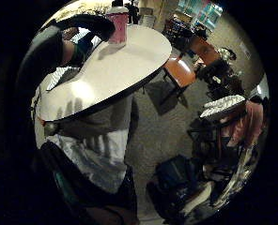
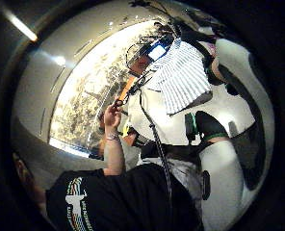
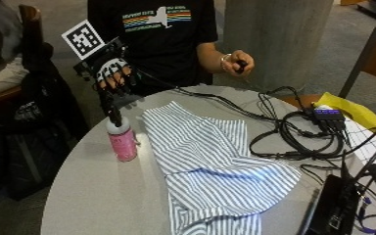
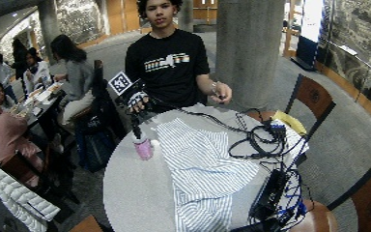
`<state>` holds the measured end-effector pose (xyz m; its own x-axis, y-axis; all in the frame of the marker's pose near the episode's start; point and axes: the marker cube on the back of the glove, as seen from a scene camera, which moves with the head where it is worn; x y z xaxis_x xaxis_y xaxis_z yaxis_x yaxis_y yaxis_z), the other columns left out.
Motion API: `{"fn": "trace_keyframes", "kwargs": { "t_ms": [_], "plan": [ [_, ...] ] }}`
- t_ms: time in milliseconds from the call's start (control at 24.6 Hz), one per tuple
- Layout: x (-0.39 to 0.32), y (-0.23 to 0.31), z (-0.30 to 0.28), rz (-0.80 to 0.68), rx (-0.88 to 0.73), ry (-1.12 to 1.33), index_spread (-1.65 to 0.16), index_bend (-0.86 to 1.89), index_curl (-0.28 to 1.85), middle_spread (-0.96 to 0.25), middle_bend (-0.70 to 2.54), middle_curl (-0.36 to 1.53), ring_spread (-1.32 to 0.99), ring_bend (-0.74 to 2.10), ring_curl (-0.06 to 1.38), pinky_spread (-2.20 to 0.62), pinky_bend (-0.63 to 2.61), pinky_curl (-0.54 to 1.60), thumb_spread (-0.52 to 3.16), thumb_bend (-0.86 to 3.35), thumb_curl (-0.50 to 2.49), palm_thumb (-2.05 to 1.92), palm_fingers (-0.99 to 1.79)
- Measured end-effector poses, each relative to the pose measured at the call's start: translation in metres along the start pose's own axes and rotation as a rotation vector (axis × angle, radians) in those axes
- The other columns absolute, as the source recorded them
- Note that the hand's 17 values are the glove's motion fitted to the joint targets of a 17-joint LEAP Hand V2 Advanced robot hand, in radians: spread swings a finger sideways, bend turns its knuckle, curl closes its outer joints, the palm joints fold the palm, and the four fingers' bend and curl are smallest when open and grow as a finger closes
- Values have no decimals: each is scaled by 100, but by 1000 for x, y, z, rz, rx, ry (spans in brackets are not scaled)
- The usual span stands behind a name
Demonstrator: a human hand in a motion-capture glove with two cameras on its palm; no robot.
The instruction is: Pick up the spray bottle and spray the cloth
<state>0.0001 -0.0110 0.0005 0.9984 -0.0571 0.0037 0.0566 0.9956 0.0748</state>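
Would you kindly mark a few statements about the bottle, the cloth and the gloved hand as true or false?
1. The pink spray bottle stands upright on the table. True.
2. The gloved right hand has lifted the bottle clear of the table. False: the bottle stands on the table, with the hand above its nozzle.
3. The striped cloth lies spread on the table beside the bottle. True.
4. The cloth is draped over the bottle. False: they lie apart.
5. The bare hand rests on the cloth. False: it is raised, off the table.
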Motion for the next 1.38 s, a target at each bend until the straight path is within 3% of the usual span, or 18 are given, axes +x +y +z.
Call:
{"fn": "trace_keyframes", "kwargs": {
  "t_ms": [406,568,893,1380],
  "plan": [
    [3,-5,-8,65,29,12,-22,14,20,-2,42,24,-4,40,24,8,30,20,75,41,22,72,98],
    [11,-7,-2,60,79,-248,-25,13,22,-3,39,27,-4,37,26,9,32,23,84,37,24,72,91],
    [32,-13,10,246,277,-669,-29,7,21,-1,33,30,-4,36,29,10,38,28,93,31,28,76,80],
    [51,-69,37,329,250,-739,-33,3,15,1,29,34,-3,43,33,9,51,34,96,22,33,82,66]
  ]
}}
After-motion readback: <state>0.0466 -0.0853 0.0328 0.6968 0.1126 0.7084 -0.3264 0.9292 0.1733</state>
